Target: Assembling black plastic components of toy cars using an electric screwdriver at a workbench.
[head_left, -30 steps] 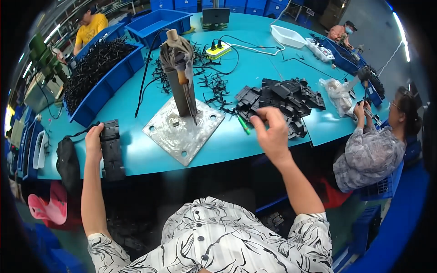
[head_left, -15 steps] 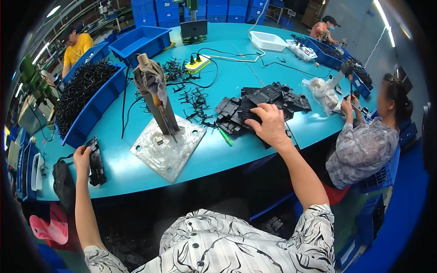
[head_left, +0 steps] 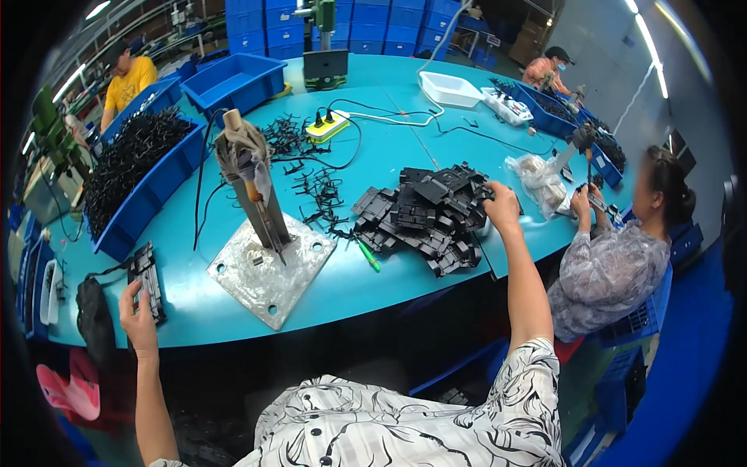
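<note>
Closest to me is one pink seat (head_left: pixel 71 389), down at the lower left below the table edge. Just above it, one soft black pouch (head_left: pixel 95 315) sits at the table's edge. Left hand (head_left: pixel 138 319) is half open, thumb and fingers apart, right by one single black part (head_left: pixel 151 272); can't tell if they touch. That part's long and narrow, matte plastic, with ribs and slots all over it.

Next in is one scuffed metal plate (head_left: pixel 241 292), three corner holes showing, with one post standing on it. To its right, one green pen (head_left: pixel 369 257) lies at the near edge of the pile of black parts (head_left: pixel 420 214). Those are blocky, slotted, stacked every which way, too tangled to count. Right hand (head_left: pixel 504 206) has its fingers curled at the pile's right side; can't tell if they've got hold of anything.

Further out: one big blue bin (head_left: pixel 159 191) on the left heaped with black clips, more loose clips (head_left: pixel 319 194) on the table, one yellow-and-white power strip (head_left: pixel 327 128) with two plugs in it, one white tray (head_left: pixel 451 100). Three co-workers around the table. Stacked blue boxes (head_left: pixel 369 31) at the back.
</note>
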Motion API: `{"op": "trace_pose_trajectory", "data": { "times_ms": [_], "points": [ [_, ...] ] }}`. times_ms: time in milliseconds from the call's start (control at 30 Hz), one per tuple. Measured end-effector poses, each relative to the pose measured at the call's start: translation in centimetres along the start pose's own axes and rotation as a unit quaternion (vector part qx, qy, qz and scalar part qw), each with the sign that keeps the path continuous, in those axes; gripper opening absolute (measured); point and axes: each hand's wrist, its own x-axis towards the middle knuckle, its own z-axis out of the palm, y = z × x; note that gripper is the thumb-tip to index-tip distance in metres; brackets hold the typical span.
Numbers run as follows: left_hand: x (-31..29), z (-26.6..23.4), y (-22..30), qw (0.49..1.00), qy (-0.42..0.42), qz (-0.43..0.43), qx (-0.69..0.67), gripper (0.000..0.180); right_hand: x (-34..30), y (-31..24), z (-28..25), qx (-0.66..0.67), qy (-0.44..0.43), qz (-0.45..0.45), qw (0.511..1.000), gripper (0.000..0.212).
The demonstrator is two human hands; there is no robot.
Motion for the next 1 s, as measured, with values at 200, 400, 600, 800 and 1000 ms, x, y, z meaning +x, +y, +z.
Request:
{"op": "trace_pose_trajectory", "data": {
  "times_ms": [200,400,600,800,1000],
  "points": [
    [-5.0,2.1,6.6,0.997,-0.042,0.046,-0.046,0.011,0.3,1.9,-0.4,0.0,0.178,-0.087,0.98,0.031],
    [-9.2,4.7,13.1,0.962,-0.225,0.062,-0.141,0.012,-2.0,-8.0,-10.2,0.185,0.311,-0.128,0.923,0.027],
    [-11.1,8.7,18.8,0.865,-0.379,-0.013,-0.328,0.033,-7.7,-17.1,-15.6,0.57,-0.081,-0.07,0.815,0.022],
    [-11.4,11.4,21.0,0.655,-0.458,-0.291,-0.526,0.039,-13.8,-20.3,-7.5,0.694,-0.412,0.108,0.58,0.016],
    [-13.6,9.9,18.6,0.57,-0.487,-0.398,-0.53,0.023,-15.2,-22.5,-5.3,0.494,-0.356,-0.012,0.793,0.022]
  ]
}}
